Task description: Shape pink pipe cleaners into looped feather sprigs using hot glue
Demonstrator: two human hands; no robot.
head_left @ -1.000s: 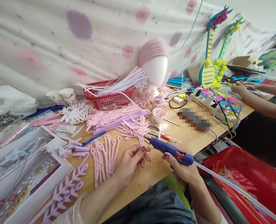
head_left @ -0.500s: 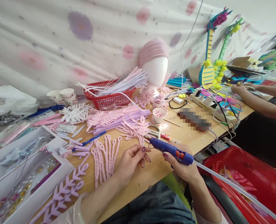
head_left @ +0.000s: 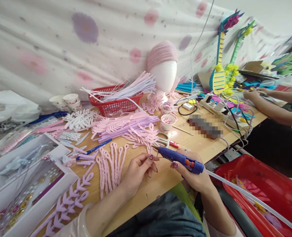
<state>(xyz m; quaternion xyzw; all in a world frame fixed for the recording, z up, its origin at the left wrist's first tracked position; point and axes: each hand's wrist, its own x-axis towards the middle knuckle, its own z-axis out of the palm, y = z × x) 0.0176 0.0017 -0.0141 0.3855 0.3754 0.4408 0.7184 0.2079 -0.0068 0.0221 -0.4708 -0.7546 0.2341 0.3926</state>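
Observation:
My right hand point(head_left: 195, 179) is wrapped round a blue hot glue gun point(head_left: 179, 158), its nozzle pointing left. A long translucent glue stick point(head_left: 244, 192) runs out of the gun's rear. At the nozzle, the thumb and fingers of my left hand point(head_left: 136, 171) pinch a pink pipe cleaner piece point(head_left: 150, 148), largely hidden by the fingers. Whether the nozzle touches it I cannot tell. Several twisted pink pipe cleaner strips point(head_left: 110, 168) lie left of my left hand. Beyond it is a pile of pink pipe cleaner pieces point(head_left: 138, 136).
Scissors point(head_left: 163, 141) and a paper cup point(head_left: 167, 122) of pink bits stand behind the glue gun. Further back are a red basket point(head_left: 116, 107) of pipe cleaners and a white foam head point(head_left: 164, 74). White boxes point(head_left: 67, 177) sit left. Another person's hands point(head_left: 253, 94) work at right.
My hands and the glue gun keep almost the same pose. The whole view has shifted very slightly.

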